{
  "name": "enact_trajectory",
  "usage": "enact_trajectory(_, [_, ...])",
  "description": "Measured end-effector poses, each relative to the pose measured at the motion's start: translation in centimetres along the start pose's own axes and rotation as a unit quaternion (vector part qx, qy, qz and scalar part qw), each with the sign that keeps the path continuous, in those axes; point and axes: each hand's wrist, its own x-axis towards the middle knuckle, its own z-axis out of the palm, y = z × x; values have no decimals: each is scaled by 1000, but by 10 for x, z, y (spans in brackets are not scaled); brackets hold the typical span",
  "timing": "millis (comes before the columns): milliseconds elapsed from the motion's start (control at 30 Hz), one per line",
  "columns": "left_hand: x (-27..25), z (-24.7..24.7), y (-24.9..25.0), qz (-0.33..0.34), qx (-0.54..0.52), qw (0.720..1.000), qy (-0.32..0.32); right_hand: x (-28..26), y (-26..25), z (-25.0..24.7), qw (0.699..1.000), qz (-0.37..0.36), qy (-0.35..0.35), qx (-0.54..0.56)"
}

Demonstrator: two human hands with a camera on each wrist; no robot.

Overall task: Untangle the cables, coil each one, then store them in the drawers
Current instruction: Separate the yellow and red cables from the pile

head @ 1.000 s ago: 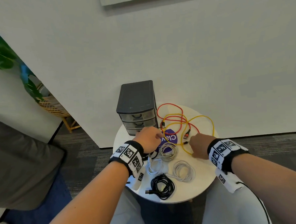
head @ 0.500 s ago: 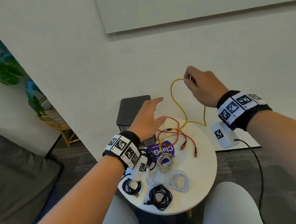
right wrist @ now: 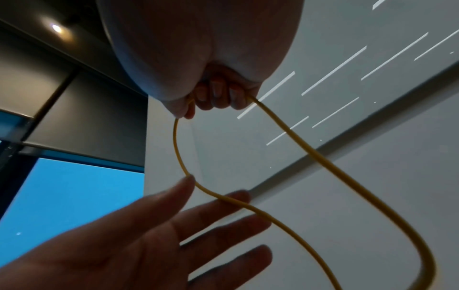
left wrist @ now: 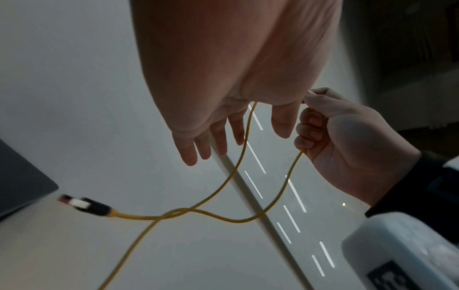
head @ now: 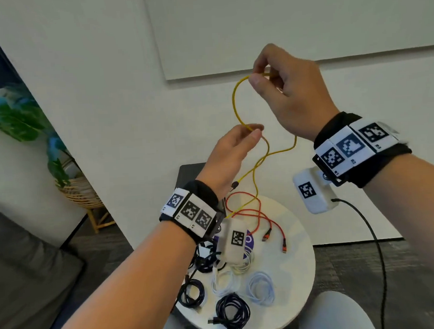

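My right hand (head: 259, 78) pinches a yellow cable (head: 235, 105) and holds it high above the round white table (head: 299, 273). The cable loops down past my left hand (head: 249, 133), which is open with straight fingers. In the right wrist view the cable (right wrist: 238, 204) lies across the left fingertips (right wrist: 238, 196). One yellow plug (left wrist: 84, 206) hangs free below. The cable's lower part still crosses a red cable (head: 251, 213) lying loose on the table. The dark grey drawers (head: 188, 173) are mostly hidden behind my left wrist.
Several coiled cables lie on the near half of the table: black ones (head: 232, 312) and white ones (head: 260, 288). A wall stands right behind the table. A wicker plant pot (head: 79, 191) is on the floor at left, and a grey sofa (head: 28, 275) lies nearer.
My right hand has raised the yellow cable from the table to well above it. My left hand has risen from near the drawers to meet the hanging loop.
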Motion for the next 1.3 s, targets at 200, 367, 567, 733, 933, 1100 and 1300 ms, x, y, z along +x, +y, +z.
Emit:
enact_trajectory(200, [-12,-12,6,1,-80,996,-45,15,25,-24,989,58,118,-66])
enact_trajectory(367, [-28,-32,-3,-33,-47,995,-82,13,65,-46,969,154,165,-100])
enact_trajectory(567, [-37,-57,0,-47,-51,996,-63,-11,99,-47,950,224,170,-136])
enact_trajectory(733, [-30,-79,11,-37,-153,986,-57,-30,111,-38,941,256,130,-180])
enact_trajectory(933, [-24,-85,26,-3,-221,972,-82,-36,99,-22,954,228,-14,-192])
enact_trajectory(1100, [-35,-77,25,-72,-21,980,-183,-23,86,-26,969,194,7,-156])
enact_trajectory(1300, [-44,-39,24,-106,191,925,-311,-6,71,-24,969,192,24,-153])
